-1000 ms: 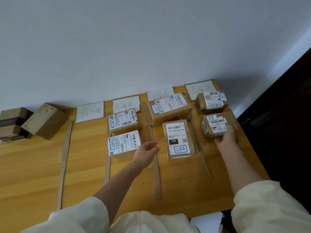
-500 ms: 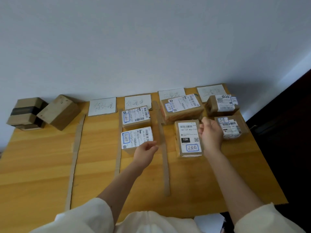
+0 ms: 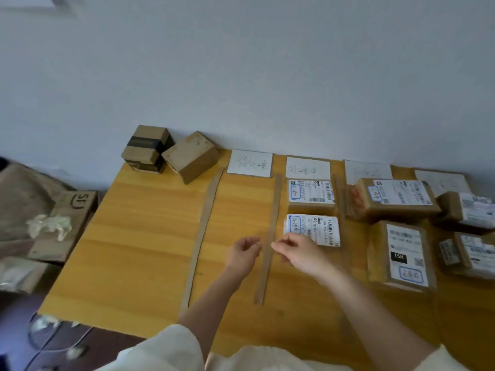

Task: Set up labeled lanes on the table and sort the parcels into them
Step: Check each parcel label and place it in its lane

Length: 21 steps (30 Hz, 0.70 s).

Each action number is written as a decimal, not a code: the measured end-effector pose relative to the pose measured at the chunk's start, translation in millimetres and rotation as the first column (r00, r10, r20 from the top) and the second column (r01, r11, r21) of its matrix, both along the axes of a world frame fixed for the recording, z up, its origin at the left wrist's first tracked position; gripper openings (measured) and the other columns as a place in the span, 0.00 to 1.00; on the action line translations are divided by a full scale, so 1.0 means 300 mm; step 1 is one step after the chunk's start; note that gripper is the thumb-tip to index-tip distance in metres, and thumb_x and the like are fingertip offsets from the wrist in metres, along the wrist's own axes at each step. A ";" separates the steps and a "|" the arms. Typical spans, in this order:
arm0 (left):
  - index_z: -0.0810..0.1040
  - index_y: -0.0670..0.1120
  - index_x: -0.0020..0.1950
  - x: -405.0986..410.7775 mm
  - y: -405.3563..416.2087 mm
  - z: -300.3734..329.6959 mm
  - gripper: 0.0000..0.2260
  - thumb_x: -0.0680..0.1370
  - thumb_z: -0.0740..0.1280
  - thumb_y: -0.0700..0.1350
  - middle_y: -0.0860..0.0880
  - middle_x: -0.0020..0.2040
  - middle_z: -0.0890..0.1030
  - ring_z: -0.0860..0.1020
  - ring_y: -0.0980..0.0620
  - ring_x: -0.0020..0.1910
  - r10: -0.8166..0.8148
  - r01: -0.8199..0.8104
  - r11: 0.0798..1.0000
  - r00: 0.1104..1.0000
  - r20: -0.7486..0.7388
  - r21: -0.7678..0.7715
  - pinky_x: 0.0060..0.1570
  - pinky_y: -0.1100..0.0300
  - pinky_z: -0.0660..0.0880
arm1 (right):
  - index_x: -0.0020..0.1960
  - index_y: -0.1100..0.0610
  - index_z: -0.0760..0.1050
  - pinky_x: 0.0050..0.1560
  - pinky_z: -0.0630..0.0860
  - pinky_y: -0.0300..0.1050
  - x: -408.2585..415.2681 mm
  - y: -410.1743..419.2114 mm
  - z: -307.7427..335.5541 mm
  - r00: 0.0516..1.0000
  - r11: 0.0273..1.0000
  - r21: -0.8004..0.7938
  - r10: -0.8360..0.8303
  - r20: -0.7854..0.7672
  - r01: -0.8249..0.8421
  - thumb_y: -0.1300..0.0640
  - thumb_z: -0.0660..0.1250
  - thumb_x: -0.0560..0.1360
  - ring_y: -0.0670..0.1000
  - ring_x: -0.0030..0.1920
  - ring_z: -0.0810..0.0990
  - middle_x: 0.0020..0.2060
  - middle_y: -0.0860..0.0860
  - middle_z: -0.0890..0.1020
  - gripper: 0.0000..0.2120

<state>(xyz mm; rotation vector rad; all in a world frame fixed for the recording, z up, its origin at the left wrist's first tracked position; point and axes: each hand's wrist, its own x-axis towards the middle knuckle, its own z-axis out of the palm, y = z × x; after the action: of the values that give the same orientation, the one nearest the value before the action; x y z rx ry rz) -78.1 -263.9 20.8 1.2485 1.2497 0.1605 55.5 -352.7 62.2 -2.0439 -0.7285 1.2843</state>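
Note:
Four white label cards line the back of the wooden table (image 3: 139, 236); the first card (image 3: 250, 162) heads a lane with no parcel in it. Cardboard strips (image 3: 203, 231) (image 3: 270, 236) divide the lanes. Two labelled parcels (image 3: 310, 192) (image 3: 318, 228) lie in the second lane, two more (image 3: 393, 199) (image 3: 401, 255) in the third, and two (image 3: 468, 210) (image 3: 471, 253) at the right edge. Two plain boxes (image 3: 146, 148) (image 3: 191, 156) sit at the back left. My left hand (image 3: 245, 253) and my right hand (image 3: 300, 253) hover either side of the second strip, loosely curled, holding nothing.
An open cardboard carton (image 3: 67, 223) with crumpled paper stands on the floor left of the table. The pale wall runs right behind the cards. Cables lie on the dark floor at the lower left.
My right hand let go of the far-right parcel and swung left to the second strip. My view turned left, bringing the two plain boxes and the floor carton into sight.

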 end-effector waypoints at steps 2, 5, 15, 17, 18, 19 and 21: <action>0.77 0.48 0.59 -0.078 0.079 -0.016 0.10 0.78 0.66 0.48 0.50 0.50 0.80 0.79 0.51 0.50 0.026 -0.026 0.999 1.000 -0.004 -0.024 0.53 0.53 0.75 | 0.48 0.50 0.79 0.52 0.77 0.47 -0.076 0.094 -0.007 0.999 0.999 -0.012 0.044 0.011 -0.044 0.46 0.67 0.76 0.51 0.48 0.83 0.46 0.50 0.84 0.08; 0.78 0.49 0.59 -0.192 0.208 -0.037 0.11 0.78 0.66 0.49 0.50 0.50 0.80 0.79 0.49 0.52 0.067 -0.068 0.997 0.998 -0.016 -0.030 0.55 0.49 0.76 | 0.51 0.49 0.78 0.50 0.76 0.44 -0.185 0.242 -0.025 0.999 0.998 -0.049 0.030 -0.023 -0.031 0.46 0.68 0.76 0.52 0.50 0.83 0.44 0.48 0.82 0.08; 0.79 0.47 0.59 -0.527 0.613 -0.130 0.11 0.78 0.66 0.45 0.48 0.55 0.80 0.76 0.50 0.52 0.199 -0.197 0.980 0.973 -0.115 0.030 0.51 0.59 0.72 | 0.69 0.52 0.67 0.62 0.74 0.50 -0.461 0.695 -0.078 1.000 0.980 -0.197 -0.002 0.029 0.008 0.45 0.67 0.77 0.54 0.61 0.77 0.57 0.47 0.71 0.24; 0.78 0.47 0.61 -0.563 0.666 -0.136 0.12 0.78 0.66 0.45 0.49 0.56 0.80 0.77 0.49 0.53 0.190 -0.183 0.981 0.970 -0.150 0.063 0.53 0.58 0.73 | 0.71 0.52 0.65 0.64 0.72 0.49 -0.474 0.759 -0.085 0.999 0.981 -0.194 -0.021 0.047 0.030 0.45 0.67 0.77 0.53 0.62 0.76 0.60 0.47 0.72 0.27; 0.77 0.47 0.62 -0.577 0.691 -0.144 0.13 0.77 0.66 0.45 0.48 0.58 0.80 0.77 0.48 0.56 0.188 -0.176 0.980 0.969 -0.159 0.087 0.54 0.56 0.74 | 0.72 0.53 0.64 0.64 0.71 0.49 -0.474 0.791 -0.087 0.998 0.982 -0.185 -0.031 0.062 0.042 0.45 0.67 0.77 0.53 0.62 0.76 0.62 0.48 0.73 0.28; 0.77 0.47 0.63 -0.589 0.714 -0.148 0.14 0.77 0.67 0.44 0.46 0.59 0.80 0.77 0.46 0.58 0.183 -0.166 0.980 0.969 -0.165 0.107 0.56 0.55 0.74 | 0.73 0.53 0.63 0.64 0.71 0.48 -0.470 0.826 -0.087 0.996 0.983 -0.173 -0.042 0.082 0.056 0.44 0.67 0.76 0.53 0.63 0.75 0.65 0.50 0.74 0.29; 0.76 0.47 0.64 -0.606 0.758 -0.158 0.16 0.76 0.67 0.43 0.45 0.60 0.80 0.77 0.45 0.60 0.164 -0.138 0.979 0.969 -0.182 0.148 0.56 0.55 0.73 | 0.74 0.53 0.62 0.62 0.70 0.47 -0.454 0.906 -0.085 0.987 0.984 -0.149 -0.076 0.145 0.098 0.44 0.67 0.76 0.53 0.64 0.74 0.68 0.52 0.72 0.31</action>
<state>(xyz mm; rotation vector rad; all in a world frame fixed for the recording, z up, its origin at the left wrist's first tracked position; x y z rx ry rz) -259.8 -36.6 -26.7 1.3073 1.5251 0.2417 -80.8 -80.9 36.8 -2.2835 -0.6084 1.1917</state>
